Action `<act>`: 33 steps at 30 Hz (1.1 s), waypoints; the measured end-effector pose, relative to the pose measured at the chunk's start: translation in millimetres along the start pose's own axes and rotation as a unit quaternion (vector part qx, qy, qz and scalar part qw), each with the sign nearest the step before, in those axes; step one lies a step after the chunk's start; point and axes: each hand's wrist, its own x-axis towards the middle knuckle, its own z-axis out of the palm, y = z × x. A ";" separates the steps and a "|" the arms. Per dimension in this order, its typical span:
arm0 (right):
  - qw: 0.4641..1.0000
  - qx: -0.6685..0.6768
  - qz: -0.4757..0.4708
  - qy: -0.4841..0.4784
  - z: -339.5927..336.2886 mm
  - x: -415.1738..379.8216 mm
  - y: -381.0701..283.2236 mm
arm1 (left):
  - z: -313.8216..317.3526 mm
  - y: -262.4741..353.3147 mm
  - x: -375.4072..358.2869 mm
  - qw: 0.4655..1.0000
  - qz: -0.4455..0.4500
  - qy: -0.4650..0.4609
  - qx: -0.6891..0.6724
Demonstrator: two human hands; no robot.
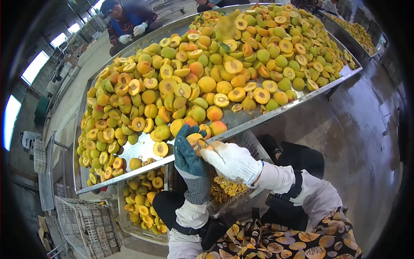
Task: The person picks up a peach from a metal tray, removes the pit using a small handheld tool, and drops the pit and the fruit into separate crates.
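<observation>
My left hand [188, 153], in a dark green coated glove with a grey knit cuff, is closed around a yellow peach piece [196, 139] at the near rim of a metal table. My right hand [233, 162] wears a white knit glove. Its fingers are pinched together against the peach, and whatever they hold is hidden. Just beyond both hands lies a large heap of peaches [207, 84], many cut in half with brown pit hollows showing. A single cut peach half [160, 149] rests on the tabletop left of my left hand.
The table's raised metal rim [276, 113] runs diagonally before me. Below it stand a crate [140, 235] of peach halves and another crate [254, 149] with yellow scraps. Plastic crates [92, 226] are stacked lower left. Across the table a person [133, 19] in white gloves crouches.
</observation>
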 end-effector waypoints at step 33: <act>0.532 0.743 0.344 -0.217 -25.4 -4.7 36.0 | 21.2 -38.1 0.6 0.993 0.058 -0.105 -0.012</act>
